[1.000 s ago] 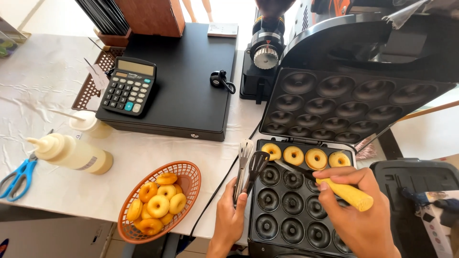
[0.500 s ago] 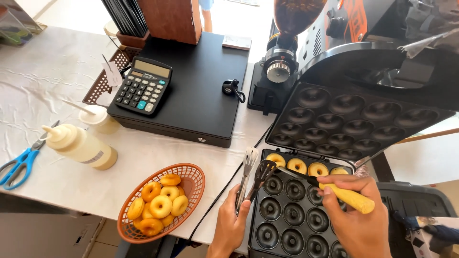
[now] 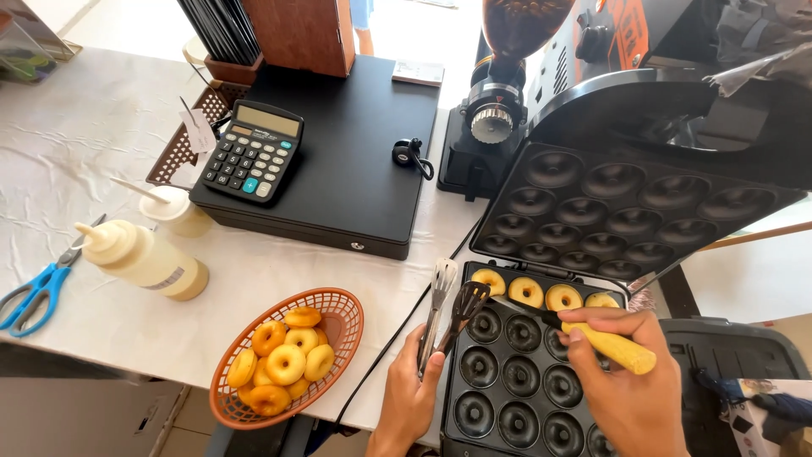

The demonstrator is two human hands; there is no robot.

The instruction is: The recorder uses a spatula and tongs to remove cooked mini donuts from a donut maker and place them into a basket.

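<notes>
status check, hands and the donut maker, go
Left hand grip on tongs. Right hand holds yellow-handled tool. Four mini donuts in maker's back row. Nothing in the way.

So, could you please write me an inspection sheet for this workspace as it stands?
Surface: white table, crinkled covering.
Job's things: open doughnut maker, four doughnuts in its back row, other moulds empty; orange basket holding doughnuts.
Clutter: calculator on black cash drawer; squeeze bottle; blue scissors.
Grippers: left hand holds tongs; right hand holds yellow-handled tool.
Cables: black cord crossing the table.
Surroundings: grinder behind.
</notes>
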